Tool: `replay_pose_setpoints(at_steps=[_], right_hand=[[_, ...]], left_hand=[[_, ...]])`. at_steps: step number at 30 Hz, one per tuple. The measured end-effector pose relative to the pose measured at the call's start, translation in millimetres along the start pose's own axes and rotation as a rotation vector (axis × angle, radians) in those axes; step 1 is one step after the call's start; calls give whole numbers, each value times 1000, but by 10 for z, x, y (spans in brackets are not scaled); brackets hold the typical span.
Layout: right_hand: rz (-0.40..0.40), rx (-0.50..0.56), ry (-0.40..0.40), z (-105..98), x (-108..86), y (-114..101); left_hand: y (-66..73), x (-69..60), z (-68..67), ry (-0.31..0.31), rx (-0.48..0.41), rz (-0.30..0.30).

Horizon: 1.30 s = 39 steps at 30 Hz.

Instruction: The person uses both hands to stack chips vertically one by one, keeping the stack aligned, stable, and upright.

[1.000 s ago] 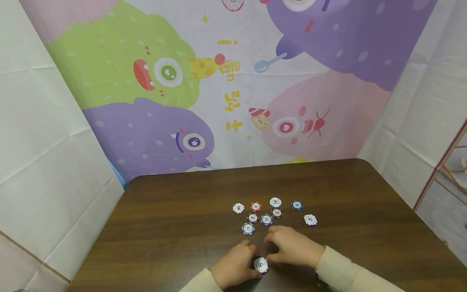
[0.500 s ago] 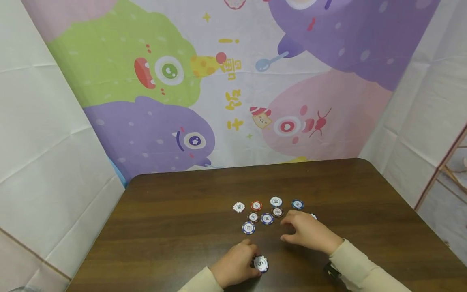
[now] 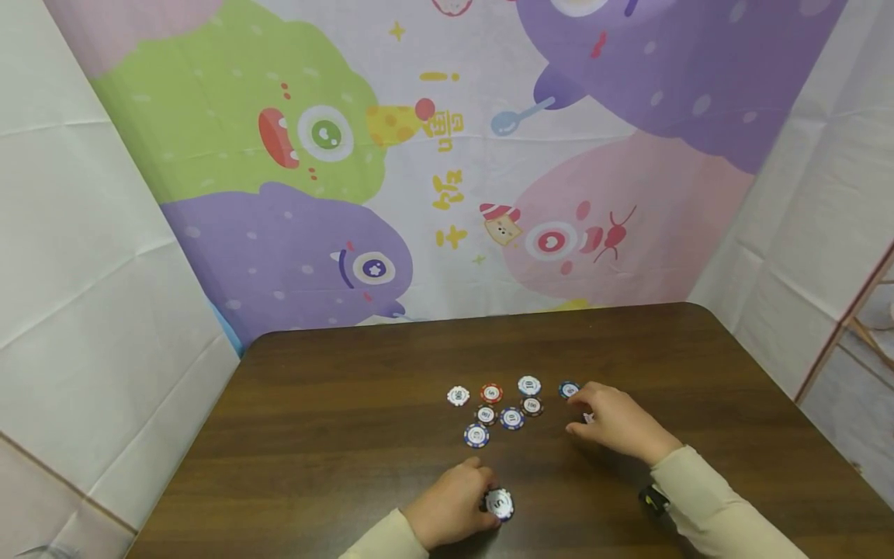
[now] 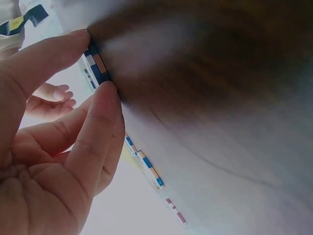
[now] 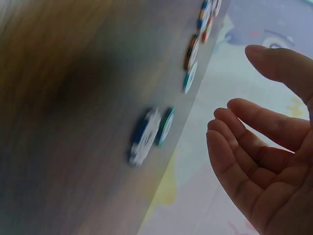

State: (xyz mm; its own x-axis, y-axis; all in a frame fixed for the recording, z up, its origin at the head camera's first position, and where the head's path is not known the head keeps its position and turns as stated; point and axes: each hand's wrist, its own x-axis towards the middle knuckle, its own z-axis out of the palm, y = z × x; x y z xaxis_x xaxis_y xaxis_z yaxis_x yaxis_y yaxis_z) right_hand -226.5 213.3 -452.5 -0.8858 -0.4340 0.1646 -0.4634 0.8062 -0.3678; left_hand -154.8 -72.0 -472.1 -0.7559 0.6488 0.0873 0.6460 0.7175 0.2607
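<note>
Left fingers [image 4: 92, 133] pinch close in while right fingers [image 5: 268, 123], loosely curved, hang farther forward.

Nearest chip [image 3: 500, 504] reads 5, pale-blue chip [image 3: 528, 386] 10, brown chip [image 3: 531, 405] 100.

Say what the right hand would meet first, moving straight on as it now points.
Probably the nearest brown-rimmed chip, to its left; the right hand seems raised over the partly hidden white chip. Depth is unclear, so it could pass above both.
</note>
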Motion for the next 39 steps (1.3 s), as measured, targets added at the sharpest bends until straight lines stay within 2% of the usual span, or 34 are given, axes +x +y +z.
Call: replay_pose_setpoints(at_steps=[5,15,21,36,39], right_hand=[[43,-14,2,-11,16,157],[108,-46,-81,11,65,327],[120,-65,-130,19,82,353],[95,-66,-123,40,110,356],[118,-47,-132,42,117,335]], left_hand=[[-1,1,1,-3,3,-5],[10,-5,-40,1,-4,-1],[12,-5,-42,-4,-5,-1],[26,-2,-39,-26,-9,-17],[28,-3,-41,-23,-5,-13]])
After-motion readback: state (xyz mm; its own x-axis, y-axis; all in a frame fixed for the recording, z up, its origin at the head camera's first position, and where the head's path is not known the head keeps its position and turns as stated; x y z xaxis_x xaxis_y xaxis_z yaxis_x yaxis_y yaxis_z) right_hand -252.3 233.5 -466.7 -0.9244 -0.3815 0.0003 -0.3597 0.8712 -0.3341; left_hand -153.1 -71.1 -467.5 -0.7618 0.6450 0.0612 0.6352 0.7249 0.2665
